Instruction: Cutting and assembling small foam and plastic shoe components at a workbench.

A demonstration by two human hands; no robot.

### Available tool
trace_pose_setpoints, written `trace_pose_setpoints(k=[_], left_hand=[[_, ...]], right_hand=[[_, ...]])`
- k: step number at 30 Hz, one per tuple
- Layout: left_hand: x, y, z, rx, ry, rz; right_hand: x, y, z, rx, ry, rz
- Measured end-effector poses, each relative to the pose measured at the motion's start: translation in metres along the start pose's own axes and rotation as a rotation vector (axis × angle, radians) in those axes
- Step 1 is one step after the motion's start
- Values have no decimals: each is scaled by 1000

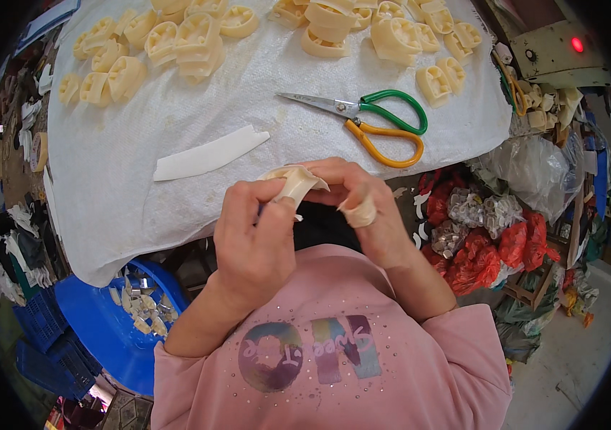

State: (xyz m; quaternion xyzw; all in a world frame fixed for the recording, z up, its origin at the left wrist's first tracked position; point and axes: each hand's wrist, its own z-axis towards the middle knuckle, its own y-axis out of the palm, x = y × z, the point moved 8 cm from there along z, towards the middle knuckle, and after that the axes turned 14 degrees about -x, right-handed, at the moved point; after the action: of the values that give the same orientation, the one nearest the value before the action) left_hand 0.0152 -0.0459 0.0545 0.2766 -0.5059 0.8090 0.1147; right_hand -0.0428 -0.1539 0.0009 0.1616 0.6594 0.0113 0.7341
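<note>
My left hand (pixel 248 233) and my right hand (pixel 373 211) are close together at the table's near edge. Both have their fingers closed on a cream curved piece (pixel 297 180) with a thin, shiny edge. Part of it is hidden behind my fingers. A cream wrap (pixel 359 210) sits around a finger of my right hand. Just beyond my left hand, a white curved strip (pixel 208 154) lies flat on the cloth. Scissors (pixel 363 115) with one green and one orange handle lie beyond my right hand, blades pointing left and slightly parted.
A white woven cloth (pixel 126 179) covers the table. Several cream moulded pieces (pixel 198 39) stand in clusters along its far side. A blue basin (pixel 83 301) with scraps is low on the left. Red plastic bags (pixel 477 251) are piled at right, below a machine box with a red light (pixel 577 44).
</note>
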Motion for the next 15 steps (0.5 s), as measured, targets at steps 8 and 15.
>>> trace_pose_setpoints(k=[8,15], left_hand=[[-12,4,-2,99,70,-475],[-1,6,-3,112,107,-133]], right_hand=[[17,-19,7,-297,408,135],[6,-10,-2,-217,28,106]])
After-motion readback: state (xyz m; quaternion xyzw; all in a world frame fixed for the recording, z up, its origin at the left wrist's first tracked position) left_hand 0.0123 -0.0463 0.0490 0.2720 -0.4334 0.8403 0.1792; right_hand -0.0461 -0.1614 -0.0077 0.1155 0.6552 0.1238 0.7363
